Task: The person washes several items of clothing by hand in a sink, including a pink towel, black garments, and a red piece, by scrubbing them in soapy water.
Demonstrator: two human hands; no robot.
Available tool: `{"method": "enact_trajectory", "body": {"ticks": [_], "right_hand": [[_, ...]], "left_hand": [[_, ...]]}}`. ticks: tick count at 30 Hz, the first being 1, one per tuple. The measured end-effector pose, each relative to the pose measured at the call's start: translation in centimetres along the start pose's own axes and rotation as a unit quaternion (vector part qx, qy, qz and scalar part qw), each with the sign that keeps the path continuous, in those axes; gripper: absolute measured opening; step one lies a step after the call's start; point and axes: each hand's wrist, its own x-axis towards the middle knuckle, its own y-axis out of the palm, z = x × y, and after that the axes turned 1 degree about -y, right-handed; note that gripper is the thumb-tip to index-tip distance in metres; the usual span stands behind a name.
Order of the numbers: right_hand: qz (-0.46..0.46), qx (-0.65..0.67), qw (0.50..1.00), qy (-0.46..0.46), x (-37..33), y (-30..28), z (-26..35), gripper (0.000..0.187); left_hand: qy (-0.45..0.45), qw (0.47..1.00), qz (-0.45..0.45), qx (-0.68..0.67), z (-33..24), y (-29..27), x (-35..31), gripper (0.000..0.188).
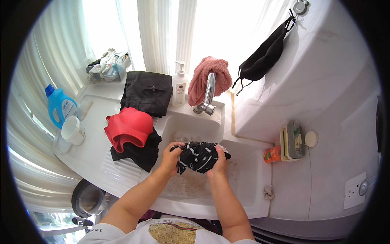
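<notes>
A wet-looking, bunched black garment with white markings [198,156] is held up over the white sink [254,179]. My left hand [171,157] closes on its left end, and my right hand [218,162] grips the right end. Below it, sudsy brownish water [195,187] lies in the basin. To the left, on the ribbed drainboard, a red bra [132,126] rests on top of a black cloth [142,153]. Behind them lies a folded dark grey garment [147,93] with a button.
A chrome faucet [210,89] with a pink towel [198,87] stands behind the basin, beside a white pump bottle [179,87]. Far left are a blue detergent bottle [61,106], a white tub [73,130] and a clear bin [118,73] of cloths. An orange bottle [272,154] stands right.
</notes>
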Motion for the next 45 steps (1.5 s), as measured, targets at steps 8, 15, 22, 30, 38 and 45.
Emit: {"method": "enact_trajectory", "body": {"ticks": [8, 15, 22, 30, 38, 45], "right_hand": [[-0.023, -0.117, 0.991, 0.062, 0.3, -1.1, -1.7, 0.023], [0.002, -0.137, 0.988, 0.075, 0.0, -1.2, -2.3, 0.021], [0.025, -0.195, 0.977, 0.078, 0.3, -2.3, -3.0, 0.022], [0.113, -0.153, 0.982, 0.024, -4.1, 2.2, -3.9, 0.026], [0.42, -0.278, 0.774, -0.384, -8.3, 13.6, -5.3, 0.058], [0.526, -0.516, 0.309, -0.601, -4.9, 8.8, -18.2, 0.043]], "left_hand": [[0.338, 0.864, 0.094, 0.361, 0.1, -0.9, 0.0, 0.013], [0.369, 0.813, 0.13, 0.431, 0.1, -1.5, -0.2, 0.013], [0.431, 0.749, 0.164, 0.476, -0.3, -1.5, -1.8, 0.014], [0.44, 0.735, 0.186, 0.481, -5.9, -5.8, -5.8, 0.024], [0.512, 0.76, 0.17, 0.362, -23.9, -8.0, -10.0, 0.04], [0.293, 0.712, -0.045, 0.636, -19.6, -28.3, -5.6, 0.067]]}}
